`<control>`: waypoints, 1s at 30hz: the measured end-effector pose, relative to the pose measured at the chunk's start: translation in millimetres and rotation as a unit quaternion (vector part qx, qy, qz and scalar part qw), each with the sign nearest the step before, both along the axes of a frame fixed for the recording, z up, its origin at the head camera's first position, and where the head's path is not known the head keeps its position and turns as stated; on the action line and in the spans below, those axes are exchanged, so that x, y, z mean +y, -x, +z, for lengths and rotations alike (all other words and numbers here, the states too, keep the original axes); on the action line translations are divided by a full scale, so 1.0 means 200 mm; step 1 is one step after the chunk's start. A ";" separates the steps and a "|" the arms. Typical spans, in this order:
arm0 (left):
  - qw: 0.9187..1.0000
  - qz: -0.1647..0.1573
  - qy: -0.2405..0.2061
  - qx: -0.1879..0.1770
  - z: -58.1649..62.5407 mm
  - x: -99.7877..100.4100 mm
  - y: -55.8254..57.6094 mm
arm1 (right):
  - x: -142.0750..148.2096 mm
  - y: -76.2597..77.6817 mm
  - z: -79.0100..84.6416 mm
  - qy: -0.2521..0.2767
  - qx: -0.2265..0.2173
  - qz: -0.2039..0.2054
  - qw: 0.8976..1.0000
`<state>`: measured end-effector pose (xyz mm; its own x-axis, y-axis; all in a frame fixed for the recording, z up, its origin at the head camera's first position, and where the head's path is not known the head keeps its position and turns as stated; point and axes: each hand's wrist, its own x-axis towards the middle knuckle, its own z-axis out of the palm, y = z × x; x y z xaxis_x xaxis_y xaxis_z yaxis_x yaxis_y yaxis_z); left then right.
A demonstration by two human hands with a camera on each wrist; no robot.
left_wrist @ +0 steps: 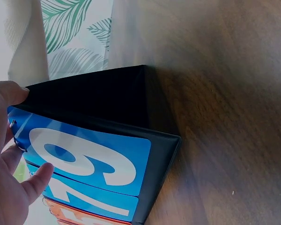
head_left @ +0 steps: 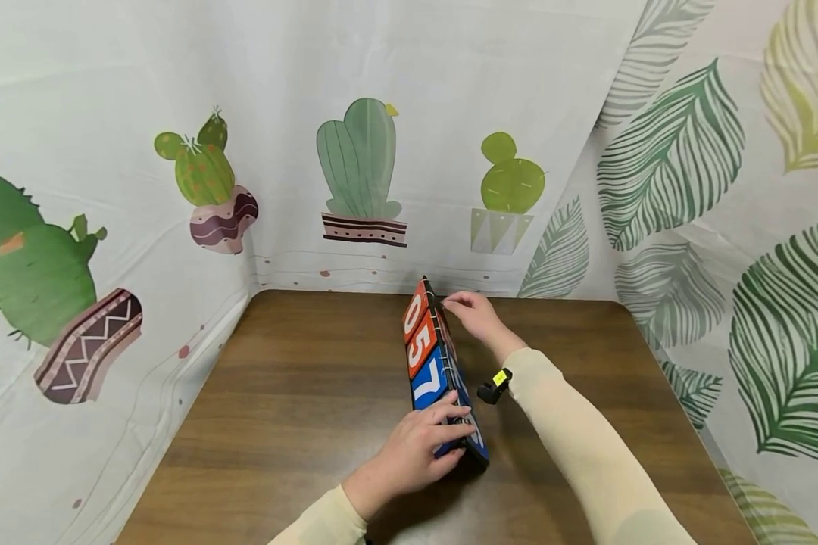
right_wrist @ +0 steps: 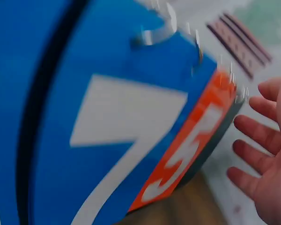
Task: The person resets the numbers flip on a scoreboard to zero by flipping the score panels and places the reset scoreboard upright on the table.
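Observation:
A tabletop flip scoreboard (head_left: 428, 382) stands like a tent on the table, its ridge running away from me. Its left face shows red cards reading 0 and 5 and a blue 7; a blue card with a looped numeral (left_wrist: 79, 152) shows at the near end in the left wrist view. My left hand (head_left: 416, 446) holds the near end of the ridge, fingers over one side and thumb on the other. Beside the far end of the ridge is my right hand (head_left: 476, 314), its fingers loosely bent near the binding rings; the right wrist view shows them apart from the cards.
The brown wooden table (head_left: 300, 393) extends on both sides of the scoreboard. A white cloth with printed cacti (head_left: 279, 68) hangs behind it, and a leaf-patterned cloth (head_left: 682, 151) hangs on the right. A small black device with a yellow label (head_left: 496, 384) is at the right wrist.

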<state>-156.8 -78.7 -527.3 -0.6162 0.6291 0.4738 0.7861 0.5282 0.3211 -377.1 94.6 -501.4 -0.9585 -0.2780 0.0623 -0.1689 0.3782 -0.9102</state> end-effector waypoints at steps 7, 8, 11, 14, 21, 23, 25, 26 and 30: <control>1.000 0.002 -0.004 -0.007 0.01 0.00 -0.01 | 0.06 0.02 -0.18 0.031 -0.223 -0.012 0.974; 1.000 0.002 -0.004 -0.006 0.01 0.00 -0.01 | 0.06 0.02 -0.20 0.026 -0.239 -0.008 0.971; 1.000 -0.001 -0.005 -0.004 0.00 0.00 0.00 | 0.07 0.02 -0.24 0.019 -0.267 -0.004 0.963; 1.000 -0.003 -0.005 -0.004 0.00 0.00 0.00 | 0.07 0.02 -0.25 0.016 -0.285 -0.006 0.958; 1.000 0.000 -0.003 -0.012 0.01 0.00 0.00 | 0.08 0.02 -0.23 -0.011 -0.322 0.006 0.947; 1.000 0.000 -0.002 -0.013 0.01 0.00 0.00 | 0.08 0.02 -0.23 -0.020 -0.327 0.014 0.945; 1.000 0.000 -0.002 -0.013 0.00 0.00 0.00 | 0.08 0.02 -0.23 -0.025 -0.331 0.024 0.943; 1.000 0.000 -0.002 -0.012 0.00 0.00 0.00 | 0.08 0.02 -0.23 -0.026 -0.333 0.026 0.942; 1.000 0.001 -0.001 -0.007 -0.01 -0.01 0.00 | 0.07 0.02 -0.23 -0.020 -0.341 0.030 0.939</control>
<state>-157.0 -79.8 -528.4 -0.6236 0.6272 0.4666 0.7809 0.5284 0.3331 -380.9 109.2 -547.0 -0.7540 -0.3210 -0.5732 0.4274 0.4229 -0.7991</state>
